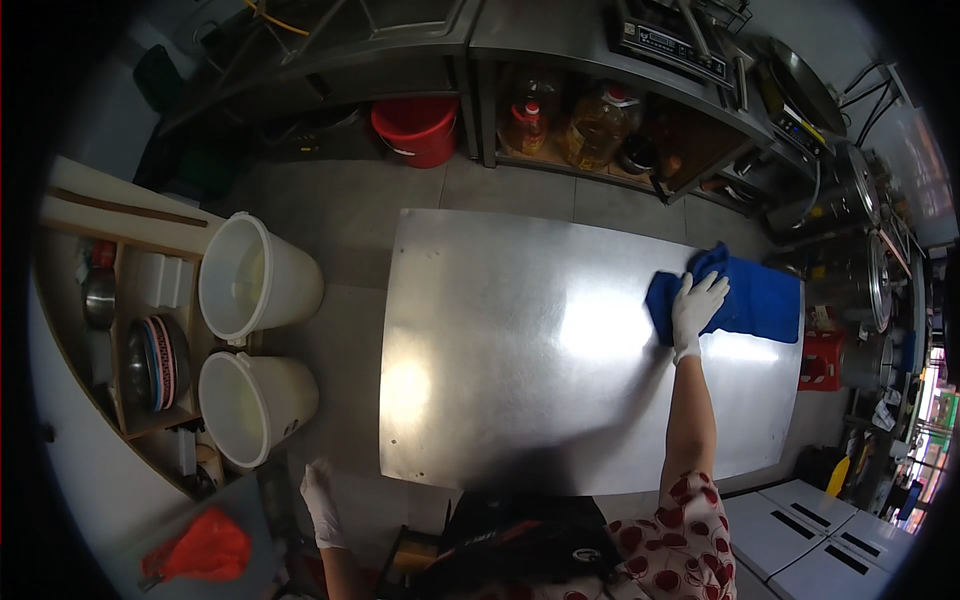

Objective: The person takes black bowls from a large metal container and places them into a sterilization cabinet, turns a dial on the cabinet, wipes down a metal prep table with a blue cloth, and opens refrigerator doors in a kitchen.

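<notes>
A stainless steel table (480, 337) stands before me, its top shiny with bright reflections. Near its far right corner lies a blue cloth (757, 300), bunched on the left and spread flat toward the right edge. My right hand (701, 304), in a white glove, presses down on the bunched part with the arm stretched out. My left hand (319, 487), also white-gloved, hangs beside the table's near left corner, away from the top. Its fingers look curled, and I see nothing in them.
Two white plastic buckets (296, 274) stand left of the table by a wooden shelf (124, 337). A red bucket (424, 135) and large oil bottles (600, 127) sit under the far counter (540, 34). To the right are a red crate (817, 364) and a white cabinet (810, 510).
</notes>
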The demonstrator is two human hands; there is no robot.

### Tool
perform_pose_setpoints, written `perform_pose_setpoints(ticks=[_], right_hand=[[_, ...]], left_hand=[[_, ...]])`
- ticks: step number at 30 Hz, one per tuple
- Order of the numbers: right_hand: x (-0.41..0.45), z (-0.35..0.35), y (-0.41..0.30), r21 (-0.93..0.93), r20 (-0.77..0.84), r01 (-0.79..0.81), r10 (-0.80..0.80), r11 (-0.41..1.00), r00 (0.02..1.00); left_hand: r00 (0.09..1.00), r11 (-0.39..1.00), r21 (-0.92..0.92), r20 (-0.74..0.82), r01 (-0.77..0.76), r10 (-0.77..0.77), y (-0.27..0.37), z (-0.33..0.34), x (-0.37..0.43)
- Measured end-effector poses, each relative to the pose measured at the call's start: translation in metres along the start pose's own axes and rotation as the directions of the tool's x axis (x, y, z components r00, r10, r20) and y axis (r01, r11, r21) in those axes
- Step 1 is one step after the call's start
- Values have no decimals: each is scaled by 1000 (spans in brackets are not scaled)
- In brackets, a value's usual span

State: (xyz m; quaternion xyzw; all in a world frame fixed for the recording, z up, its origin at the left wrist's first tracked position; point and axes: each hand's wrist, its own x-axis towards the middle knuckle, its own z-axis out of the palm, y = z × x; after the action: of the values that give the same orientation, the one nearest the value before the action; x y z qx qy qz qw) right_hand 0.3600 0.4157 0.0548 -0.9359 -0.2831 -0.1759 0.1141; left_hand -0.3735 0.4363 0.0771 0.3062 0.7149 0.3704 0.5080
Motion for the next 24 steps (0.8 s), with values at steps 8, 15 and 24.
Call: perform_pose_setpoints(ticks=[8,15,24], right_hand=[[-67,1,-278,410,131,433,-522,803,843],[-211,-64,-342,592,50,758,-951,273,304],[-336,-143,-185,757,99,589,-941,282,324]], left_hand=[[969,971,-74,-85,225,-231,-34,-38,-32],[980,987,2,-115,162,-161,-4,-57,-39],[991,998,-3,115,64,-63,18,-11,46]])
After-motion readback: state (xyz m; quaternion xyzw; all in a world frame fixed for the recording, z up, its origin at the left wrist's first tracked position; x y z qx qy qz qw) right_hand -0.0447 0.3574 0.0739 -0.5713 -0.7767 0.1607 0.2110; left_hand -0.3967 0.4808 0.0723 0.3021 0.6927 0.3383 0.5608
